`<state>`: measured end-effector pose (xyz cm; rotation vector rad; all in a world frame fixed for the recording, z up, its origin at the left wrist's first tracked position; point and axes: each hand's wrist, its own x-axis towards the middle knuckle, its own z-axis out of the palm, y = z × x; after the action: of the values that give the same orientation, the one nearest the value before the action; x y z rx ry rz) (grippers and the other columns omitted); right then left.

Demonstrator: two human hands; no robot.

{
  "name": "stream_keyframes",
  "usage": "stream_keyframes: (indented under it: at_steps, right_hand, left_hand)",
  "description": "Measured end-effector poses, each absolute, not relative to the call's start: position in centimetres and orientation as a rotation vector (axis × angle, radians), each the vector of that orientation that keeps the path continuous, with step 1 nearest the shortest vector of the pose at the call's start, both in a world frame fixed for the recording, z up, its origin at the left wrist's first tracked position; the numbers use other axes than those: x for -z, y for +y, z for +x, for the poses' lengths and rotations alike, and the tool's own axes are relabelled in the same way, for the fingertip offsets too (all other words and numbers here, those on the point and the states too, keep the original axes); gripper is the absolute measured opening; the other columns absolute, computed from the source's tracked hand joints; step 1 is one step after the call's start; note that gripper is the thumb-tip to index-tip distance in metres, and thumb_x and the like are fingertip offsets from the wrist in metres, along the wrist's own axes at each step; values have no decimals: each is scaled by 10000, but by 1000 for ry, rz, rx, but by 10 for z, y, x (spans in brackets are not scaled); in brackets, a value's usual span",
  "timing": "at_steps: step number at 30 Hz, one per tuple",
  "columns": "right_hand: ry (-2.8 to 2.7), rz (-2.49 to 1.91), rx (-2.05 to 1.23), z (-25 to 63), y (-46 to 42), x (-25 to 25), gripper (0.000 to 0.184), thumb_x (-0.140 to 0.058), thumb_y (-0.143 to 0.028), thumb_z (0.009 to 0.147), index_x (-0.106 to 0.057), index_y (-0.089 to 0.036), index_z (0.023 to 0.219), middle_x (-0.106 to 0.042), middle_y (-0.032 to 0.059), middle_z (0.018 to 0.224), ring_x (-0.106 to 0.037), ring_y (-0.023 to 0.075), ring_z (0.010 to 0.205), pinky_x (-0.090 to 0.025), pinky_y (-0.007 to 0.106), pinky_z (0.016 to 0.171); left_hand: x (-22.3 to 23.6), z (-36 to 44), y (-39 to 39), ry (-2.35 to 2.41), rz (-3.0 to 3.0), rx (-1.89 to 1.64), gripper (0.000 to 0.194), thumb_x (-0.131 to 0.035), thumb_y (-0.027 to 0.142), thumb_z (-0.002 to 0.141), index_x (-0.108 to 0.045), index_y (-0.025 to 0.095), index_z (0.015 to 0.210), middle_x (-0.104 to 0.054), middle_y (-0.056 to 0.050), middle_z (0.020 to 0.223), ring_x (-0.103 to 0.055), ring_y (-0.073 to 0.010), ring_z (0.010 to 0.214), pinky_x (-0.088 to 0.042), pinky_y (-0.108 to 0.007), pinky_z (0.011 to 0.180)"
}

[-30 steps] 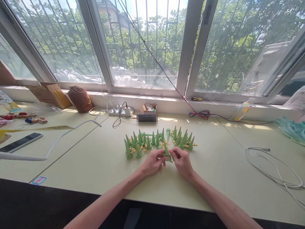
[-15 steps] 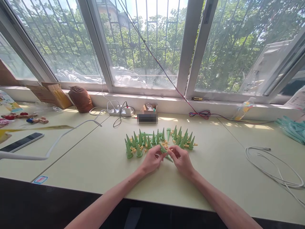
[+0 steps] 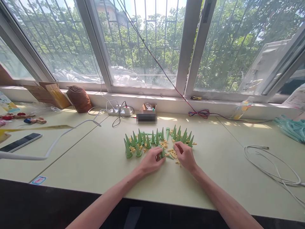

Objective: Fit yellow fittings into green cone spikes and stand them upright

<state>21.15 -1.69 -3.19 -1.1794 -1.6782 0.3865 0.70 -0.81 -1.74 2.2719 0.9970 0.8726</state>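
Note:
Several small green cones (image 3: 138,142) stand in a cluster on the pale table (image 3: 100,159), with several tiny yellow pieces (image 3: 172,154) scattered among them. My left hand (image 3: 151,162) rests on the table, its fingers closed round one green cone (image 3: 163,153) held upright near the cluster's front. My right hand (image 3: 186,156) lies just right of it, fingers curled down onto the yellow pieces; what they pinch is too small to make out. A further group of cones (image 3: 182,136) stands behind my right hand.
A small cardboard box (image 3: 147,111) and a power strip (image 3: 120,111) sit by the window sill. A phone (image 3: 20,142) and white cable (image 3: 59,136) lie at left, a coiled white cable (image 3: 274,165) at right, a brown pouch (image 3: 79,99) at back left.
Both hands have dropped from just above the table down onto it. The cone held between them now stands upright in the left hand, and the right hand has let go and moved onto the yellow pieces.

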Motion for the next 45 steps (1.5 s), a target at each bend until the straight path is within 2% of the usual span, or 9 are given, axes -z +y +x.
stream_keyframes:
  at_steps: [6, 9, 14, 19, 25, 29, 31, 38, 45]
  right_hand:
    - [-1718, -1217, -380, 212, -16, 33, 222, -481, -313, 967, -565, -194, 800, -426, -49, 568, -385, 125, 503, -329, 252, 520]
    - [-1720, -1215, -396, 212, -16, 34, 225, -480, -316, 967, -564, -193, 798, -426, -50, 566, -385, 126, 501, -323, 251, 514]
    - [-1717, -1216, -419, 212, -17, 35, 218, -482, -320, 962, -571, -191, 811, -423, -48, 567, -375, 126, 501, -311, 250, 508]
    - [-1718, -1221, -465, 212, -18, 34, 234, -472, -333, 967, -554, -192, 800, -417, -50, 572, -364, 125, 510, -294, 248, 510]
    - [-1719, -1209, -480, 210, -18, 32, 238, -468, -329, 969, -548, -191, 792, -415, -50, 574, -363, 122, 509, -291, 248, 516]
    - [-1730, -1201, -489, 208, -18, 35, 224, -473, -318, 965, -550, -192, 796, -411, -51, 577, -364, 121, 511, -292, 244, 520]
    - [-1736, -1198, -490, 207, -18, 36, 221, -478, -310, 962, -547, -194, 787, -405, -52, 575, -359, 120, 513, -291, 242, 521]
    - [-1728, -1183, -493, 204, -17, 37, 225, -482, -305, 954, -545, -194, 769, -392, -51, 568, -353, 122, 515, -289, 243, 516]
    - [-1727, -1177, -511, 203, -15, 39, 221, -484, -304, 953, -550, -188, 777, -393, -53, 566, -351, 117, 512, -284, 242, 515]
  left_hand:
    - [18, 7, -9, 1002, 2293, -877, 63, -615, 212, 840, -582, 171, 804, -541, 6, 748, -495, -111, 608, -414, -216, 541]
    - [20, 5, -8, 1018, 2302, -1085, 144, -632, 305, 880, -601, 174, 931, -590, -17, 868, -488, -87, 562, -420, -218, 529]
    - [25, -1, -2, 1278, 2391, -1441, 174, -479, 250, 974, -578, 177, 851, -588, -10, 764, -442, -81, 490, -390, -225, 524]
    - [20, -1, -6, 1720, 2590, -1031, 225, -432, 201, 967, -590, 165, 810, -593, -37, 772, -584, -140, 603, -439, -233, 552]
    - [15, -4, -27, 1944, 2512, -507, 179, -425, 132, 964, -604, 147, 968, -631, -98, 1011, -676, -184, 733, -501, -254, 580]
    - [20, -15, -37, 1958, 2420, -465, 307, -432, -8, 895, -568, 144, 1124, -568, -155, 1270, -700, -207, 911, -538, -278, 713]
    - [21, -20, -38, 1942, 2403, -478, 385, -415, -45, 876, -541, 146, 1185, -549, -163, 1307, -697, -211, 958, -535, -284, 757]
    - [15, -23, -31, 1873, 2402, -325, 428, -343, -120, 821, -548, 132, 1100, -592, -140, 1171, -702, -204, 905, -501, -267, 733]
    - [16, -22, -22, 1792, 2535, -238, 386, -339, -115, 787, -555, 137, 984, -590, -86, 940, -671, -186, 709, -431, -255, 601]
